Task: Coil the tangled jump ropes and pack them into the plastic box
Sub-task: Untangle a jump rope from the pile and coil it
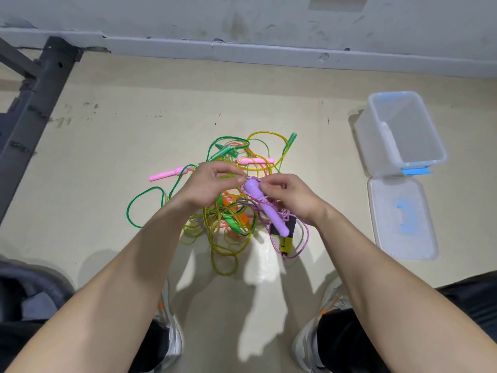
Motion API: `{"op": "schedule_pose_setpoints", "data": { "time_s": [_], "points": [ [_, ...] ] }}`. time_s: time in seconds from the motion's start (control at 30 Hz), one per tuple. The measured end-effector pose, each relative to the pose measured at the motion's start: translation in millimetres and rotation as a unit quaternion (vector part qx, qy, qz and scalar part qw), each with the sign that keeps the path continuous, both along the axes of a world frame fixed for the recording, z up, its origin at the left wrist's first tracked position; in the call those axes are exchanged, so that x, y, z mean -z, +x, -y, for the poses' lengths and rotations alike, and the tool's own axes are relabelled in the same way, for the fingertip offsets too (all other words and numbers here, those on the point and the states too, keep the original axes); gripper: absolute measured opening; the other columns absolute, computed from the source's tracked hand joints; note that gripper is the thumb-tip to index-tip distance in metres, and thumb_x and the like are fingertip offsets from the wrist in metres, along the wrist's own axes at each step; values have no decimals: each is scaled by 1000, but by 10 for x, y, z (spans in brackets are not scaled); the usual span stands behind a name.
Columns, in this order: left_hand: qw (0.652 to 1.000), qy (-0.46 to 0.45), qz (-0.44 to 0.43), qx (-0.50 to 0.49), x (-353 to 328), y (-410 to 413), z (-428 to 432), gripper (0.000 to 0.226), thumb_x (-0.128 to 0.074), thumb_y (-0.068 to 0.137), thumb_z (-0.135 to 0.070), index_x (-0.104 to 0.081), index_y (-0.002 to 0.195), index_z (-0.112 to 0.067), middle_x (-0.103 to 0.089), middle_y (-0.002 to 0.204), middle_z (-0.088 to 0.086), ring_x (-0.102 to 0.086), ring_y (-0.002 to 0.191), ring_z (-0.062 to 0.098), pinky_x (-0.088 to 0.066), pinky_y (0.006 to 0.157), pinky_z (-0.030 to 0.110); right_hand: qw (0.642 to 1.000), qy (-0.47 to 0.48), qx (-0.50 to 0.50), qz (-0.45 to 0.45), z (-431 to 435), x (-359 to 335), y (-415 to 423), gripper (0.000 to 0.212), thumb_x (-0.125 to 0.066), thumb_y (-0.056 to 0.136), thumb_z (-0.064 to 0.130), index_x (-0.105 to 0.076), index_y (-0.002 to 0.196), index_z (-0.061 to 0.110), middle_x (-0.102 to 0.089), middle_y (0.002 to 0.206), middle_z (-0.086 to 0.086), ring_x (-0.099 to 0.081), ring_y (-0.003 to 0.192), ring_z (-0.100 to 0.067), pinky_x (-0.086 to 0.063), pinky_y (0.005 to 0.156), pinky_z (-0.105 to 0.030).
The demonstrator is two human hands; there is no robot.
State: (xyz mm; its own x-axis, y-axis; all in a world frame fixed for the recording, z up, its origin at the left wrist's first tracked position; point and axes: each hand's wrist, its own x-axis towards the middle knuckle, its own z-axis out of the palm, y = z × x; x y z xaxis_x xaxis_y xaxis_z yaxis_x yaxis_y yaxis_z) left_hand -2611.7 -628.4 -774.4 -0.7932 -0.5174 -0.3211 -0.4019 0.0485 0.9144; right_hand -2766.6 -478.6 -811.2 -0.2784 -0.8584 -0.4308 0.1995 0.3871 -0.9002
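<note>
Bare floor [113,146] lies open all round the tangle of jump ropes [228,219], bounded by the wall's skirting [242,48] ahead and a dark metal frame [35,98] at far left. The clear plastic box [376,146] stands well apart to the right, its lid [398,238] just before it. Above the tangle, the left hand [212,184] has its grip pinched on the braided purple rope [302,247], looped round the purple handle [258,200]; the right hand [290,197] has its grip curled on that handle.

Bare floor [317,157] between the rope tangle [228,222] and the open plastic box [368,130], its lid [400,219] flat just beside
</note>
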Motion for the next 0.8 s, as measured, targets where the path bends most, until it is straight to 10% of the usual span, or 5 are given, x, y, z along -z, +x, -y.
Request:
{"op": "schedule_pose_setpoints", "data": {
  "time_s": [0.13,0.37,0.57,0.7,0.8],
  "points": [
    [999,25,-26,-10,-1,-11,0,15,-66,92,2,-70,106,-1,-62,55,-22,-55,53,-10,-38,58,3,995,75,23,64,-13,84,-9,20,-59,101,24,-67,90,10,-68,71,0,-51,60,-16,-32,54,-25],
    [998,31,-59,-4,81,-72,-23,12,-66,92,-1,-71,94,-12,-67,95,2,-62,88,8,-48,81,18,965,181,89,-164,93,99,-7,43,-70,92,38,-46,62,17,-45,55,-3,-39,47,-18,-32,50,-26],
    [937,50,0,-345,400,50,265,15,-59,98,-16,-66,107,-7,-72,93,9,-72,78,23,-58,78,30,970,169,177,3,-25,156,-84,45,-57,101,38,-46,65,14,-38,51,0,-30,34,-16,-25,36,-21],
    [906,-182,266,-275,641,165,205,58,-62,91,-47,-51,141,-20,-59,137,3,-52,126,28,-42,106,40,932,154,249,214,-81,104,-169,38,-49,105,35,-46,74,15,-34,58,1,-27,38,-8,-26,31,-18],
    [983,-28,80,-166,587,-54,-98,64,-59,84,-60,-64,128,-15,-66,126,4,-59,120,20,-43,104,31,916,118,257,285,-25,5,-135,38,-46,107,32,-46,74,13,-35,50,1,-34,34,-11,-36,32,-20]
  ]
}}
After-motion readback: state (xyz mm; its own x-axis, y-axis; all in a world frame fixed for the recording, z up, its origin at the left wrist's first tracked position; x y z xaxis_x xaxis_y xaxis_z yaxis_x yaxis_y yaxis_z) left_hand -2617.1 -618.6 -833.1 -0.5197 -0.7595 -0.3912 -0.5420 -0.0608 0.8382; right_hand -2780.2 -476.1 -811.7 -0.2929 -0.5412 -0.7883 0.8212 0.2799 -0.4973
